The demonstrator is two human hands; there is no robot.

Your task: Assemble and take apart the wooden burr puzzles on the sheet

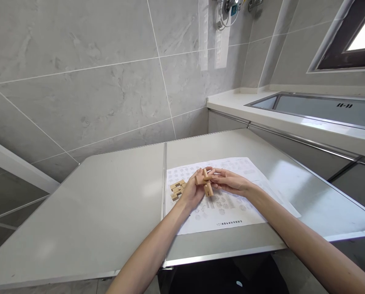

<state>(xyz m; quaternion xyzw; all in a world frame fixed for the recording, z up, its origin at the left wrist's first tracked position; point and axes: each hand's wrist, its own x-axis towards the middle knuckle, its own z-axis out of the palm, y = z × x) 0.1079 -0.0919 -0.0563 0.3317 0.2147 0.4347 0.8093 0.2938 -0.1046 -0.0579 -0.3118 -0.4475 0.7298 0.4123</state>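
Both hands meet over a printed instruction sheet (pixel 231 212) on a grey table. My left hand (pixel 192 192) and my right hand (pixel 231 181) are closed together on a partly joined wooden puzzle (pixel 205 181) made of crossed notched bars, held just above the paper. The fingers of both hands pinch its pieces. A small cluster of loose wooden puzzle pieces (pixel 177 189) lies on the sheet just left of my left hand.
The grey table (pixel 109 196) has a seam down its middle and a rounded right corner. A white counter with a steel sink (pixel 323 108) stands at the right rear. Tiled walls close in behind; a window sits top right.
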